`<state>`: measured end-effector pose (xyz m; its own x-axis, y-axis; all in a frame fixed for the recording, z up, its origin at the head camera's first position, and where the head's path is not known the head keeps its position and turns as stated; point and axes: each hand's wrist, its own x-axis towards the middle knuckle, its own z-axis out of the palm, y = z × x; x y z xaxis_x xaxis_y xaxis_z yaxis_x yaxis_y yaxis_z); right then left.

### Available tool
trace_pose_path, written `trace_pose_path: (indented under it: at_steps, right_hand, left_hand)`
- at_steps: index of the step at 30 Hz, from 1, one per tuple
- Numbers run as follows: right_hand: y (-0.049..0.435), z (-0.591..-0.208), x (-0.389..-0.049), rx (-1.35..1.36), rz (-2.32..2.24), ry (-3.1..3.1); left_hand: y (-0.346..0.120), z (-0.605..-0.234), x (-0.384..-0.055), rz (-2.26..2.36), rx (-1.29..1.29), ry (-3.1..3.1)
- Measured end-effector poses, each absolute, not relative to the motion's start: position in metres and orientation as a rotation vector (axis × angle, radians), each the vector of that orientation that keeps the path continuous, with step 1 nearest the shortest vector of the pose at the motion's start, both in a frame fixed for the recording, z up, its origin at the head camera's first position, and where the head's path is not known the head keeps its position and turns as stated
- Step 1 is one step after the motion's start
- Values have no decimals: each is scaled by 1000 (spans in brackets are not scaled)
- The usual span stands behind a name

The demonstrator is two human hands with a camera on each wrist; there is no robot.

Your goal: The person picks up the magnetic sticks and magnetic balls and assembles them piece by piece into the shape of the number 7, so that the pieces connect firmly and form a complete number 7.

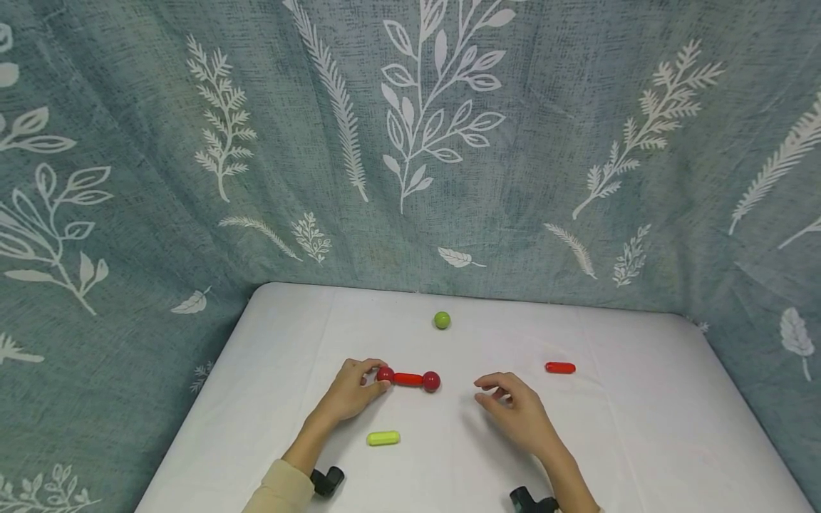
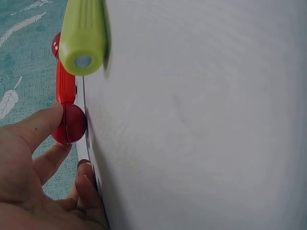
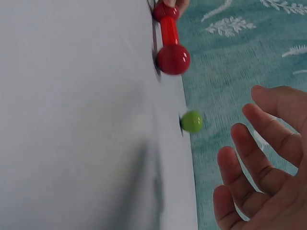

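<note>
Two dark red balls sit at either end of a red rod (image 1: 408,380), joined in a dumbbell shape on the table. My left hand (image 1: 353,388) pinches the left ball (image 2: 71,124) between thumb and fingers. At the other end is the right ball (image 3: 173,59), with no hand on it. My right hand (image 1: 513,410) hovers over the table to the right of the dumbbell, fingers loosely bent and holding nothing. A yellow-green rod (image 1: 383,438) lies nearer me, below the joined piece; a round socket shows in its end in the left wrist view.
Toward the back of the white-covered table (image 1: 654,427) rests a green ball (image 1: 442,320). Another red rod (image 1: 560,368) lies to the right, beyond my right hand. Behind and beside the table hangs a teal cloth (image 1: 513,185) with white leaf prints.
</note>
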<state>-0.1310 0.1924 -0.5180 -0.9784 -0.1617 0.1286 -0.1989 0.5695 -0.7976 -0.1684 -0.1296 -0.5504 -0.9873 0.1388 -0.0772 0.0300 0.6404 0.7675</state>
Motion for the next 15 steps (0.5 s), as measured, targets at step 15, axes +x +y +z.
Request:
trace_pose_path:
  at_steps: [15]
  right_hand:
    - [242,-513,-143,198,1288,-2686]
  left_hand:
    - [-130,-551,-168,1281,156,2719]
